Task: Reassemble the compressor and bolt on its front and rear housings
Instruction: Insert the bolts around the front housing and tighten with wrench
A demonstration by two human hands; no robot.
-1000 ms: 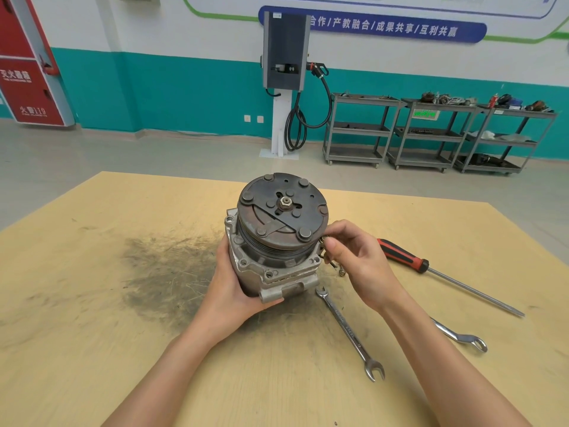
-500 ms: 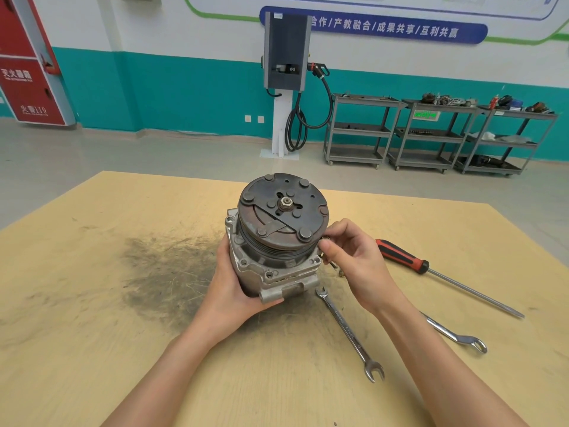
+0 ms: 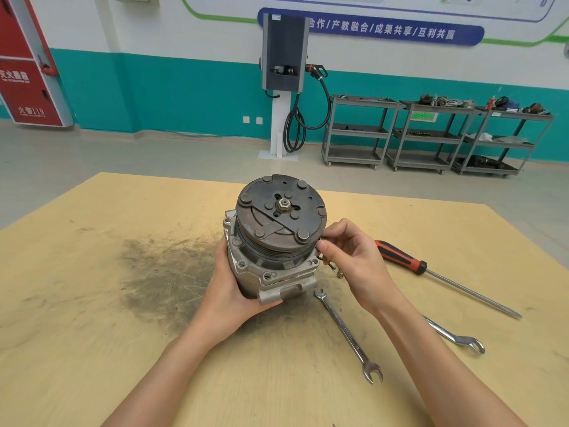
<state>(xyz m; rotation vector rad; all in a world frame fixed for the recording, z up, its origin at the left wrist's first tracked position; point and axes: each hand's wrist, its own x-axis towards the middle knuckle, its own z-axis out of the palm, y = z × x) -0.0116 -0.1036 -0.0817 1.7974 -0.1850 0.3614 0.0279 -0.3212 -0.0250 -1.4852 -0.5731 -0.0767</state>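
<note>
Workbench (image 3: pixel 92 349): yellow board, dark grime patch just left of the compressor.

Compressor (image 3: pixel 271 260): stands near bench centre, tilted. Long axis runs from the rear end on the board up through the clutch plate (image 3: pixel 281 215). Clutch face points up and toward the camera. Front housing flange (image 3: pixel 277 274) seated on the body; empty bolt holes visible along its near edge.

Left hand (image 3: pixel 229 291): fingers wrapped around the compressor's lower left side, clamped on the body, holding the tilt.

Right hand (image 3: pixel 354 260): at the compressor's right flange, thumb and forefinger pinched together on a small item. Item mostly hidden; judged to be a bolt, not confirmed.

Screwdriver (image 3: pixel 437 272): red and black handle, lies right of the compressor, beyond the right hand, untouched.

2 combination spanners: long spanner (image 3: pixel 348 331) lies just right of and nearer than the compressor base; second spanner (image 3: pixel 455 335) lies further right, partly under the right forearm.

Loose hardware (image 3: pixel 338 272): small pieces on the board just right of the compressor, below the right hand. Count unclear.

Step in hand, as judged: hand-starting a front housing bolt at the right flange hole. Remaining holes not yet filled.

Next move calls for: bolt held square to the hole, turned in by fingers until the thread catches, body kept steady by the left hand; spanner only afterwards.
</note>
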